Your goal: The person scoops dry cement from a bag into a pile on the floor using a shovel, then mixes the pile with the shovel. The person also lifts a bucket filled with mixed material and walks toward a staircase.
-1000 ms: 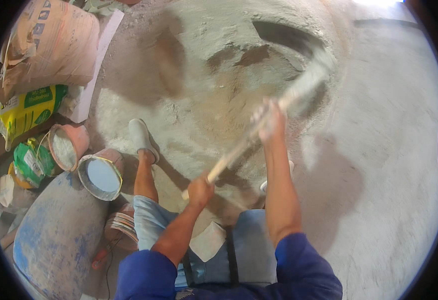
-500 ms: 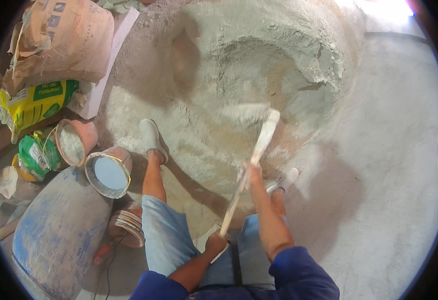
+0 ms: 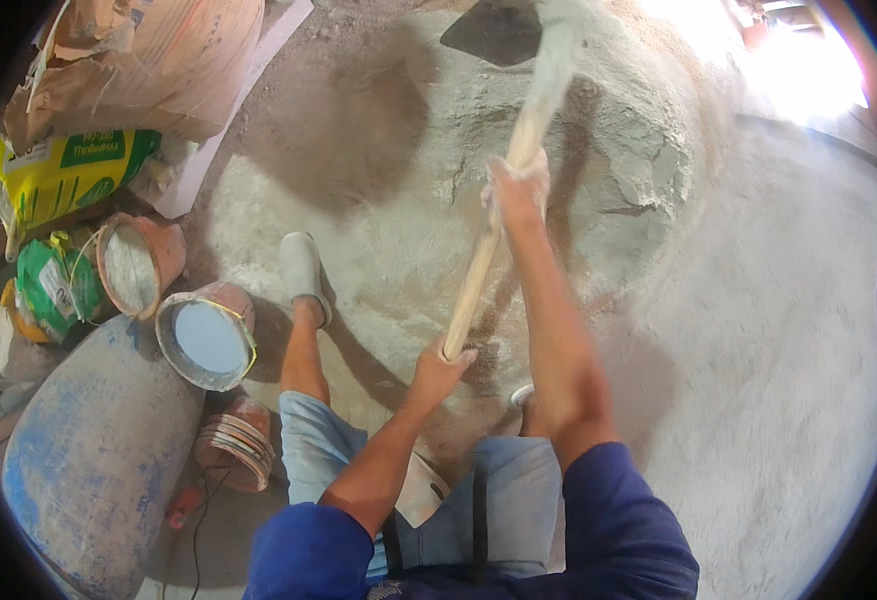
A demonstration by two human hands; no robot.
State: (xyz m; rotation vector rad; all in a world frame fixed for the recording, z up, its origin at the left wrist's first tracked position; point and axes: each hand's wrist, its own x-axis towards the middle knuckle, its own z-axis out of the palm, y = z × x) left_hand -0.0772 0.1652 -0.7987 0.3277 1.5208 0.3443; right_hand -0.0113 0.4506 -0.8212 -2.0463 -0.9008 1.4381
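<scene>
Both my hands grip the long wooden handle of a hoe (image 3: pixel 476 285), raised out in front of me. My left hand (image 3: pixel 440 368) is closed round the handle's near end. Farther up, my right hand (image 3: pixel 514 188) wraps the shaft below its whitened, motion-blurred upper part. The dark, flat hoe blade (image 3: pixel 495 32) hangs at the top edge of the view, left of the shaft. Beneath it spreads a heap of grey-green, powdery mix (image 3: pixel 618 130) with a hollow and a broken, lumpy rim on the right.
At left stand a bucket with pale liquid (image 3: pixel 208 338), an orange-brown bucket (image 3: pixel 168 245), stacked buckets (image 3: pixel 233 450) and a blue-stained drum (image 3: pixel 98 450). Behind them lie a large torn paper sack (image 3: pixel 158 60) and a yellow-green bag (image 3: pixel 63 175). Grey floor (image 3: pixel 758 350) stretches along the right.
The hoe has swung up and away from me, its blade leaving the middle of the heap for the top of the view. Both hands moved forward with it.
</scene>
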